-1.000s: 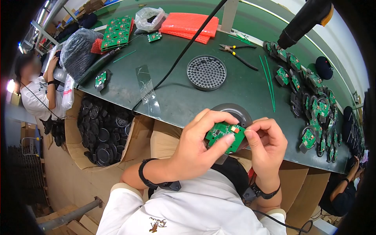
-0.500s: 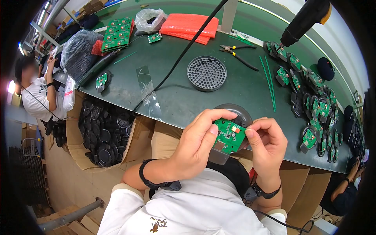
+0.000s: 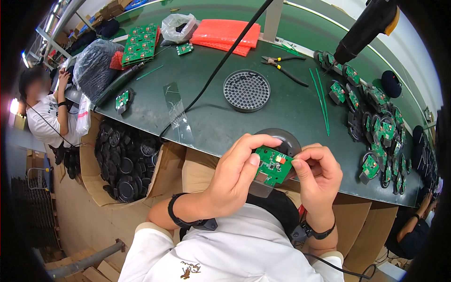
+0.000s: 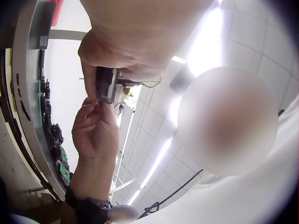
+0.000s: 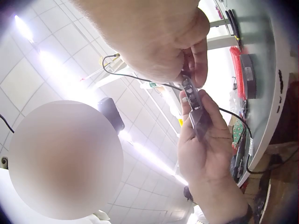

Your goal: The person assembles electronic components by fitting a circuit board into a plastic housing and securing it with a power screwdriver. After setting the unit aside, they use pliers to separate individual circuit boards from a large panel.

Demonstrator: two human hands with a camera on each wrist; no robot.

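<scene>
In the head view, my left hand (image 3: 230, 181) grips a green circuit board (image 3: 272, 164) seated on a dark plastic casing (image 3: 260, 189). Its thumb lies along the board's left edge, and the fingers reach round the far side. My right hand (image 3: 320, 176) pinches the board's right corner between thumb and curled forefinger. A red-and-white connector (image 3: 280, 160) sits near that corner. In the right wrist view the casing (image 5: 200, 122) is edge-on between both hands. Just behind the board is a round grey dish (image 3: 282, 136) at the table's front edge.
A perforated round tray (image 3: 246, 90), yellow-and-black pliers (image 3: 284, 66) and green strips (image 3: 321, 101) lie on the green table. Many casings with boards (image 3: 376, 124) crowd the right side. A power screwdriver (image 3: 364, 37) hangs above them. Left below stands a carton (image 3: 89, 174) of black parts.
My left thumb has slid from the board's face to its left edge, uncovering more of the board. The right hand keeps its pinch at the corner.
</scene>
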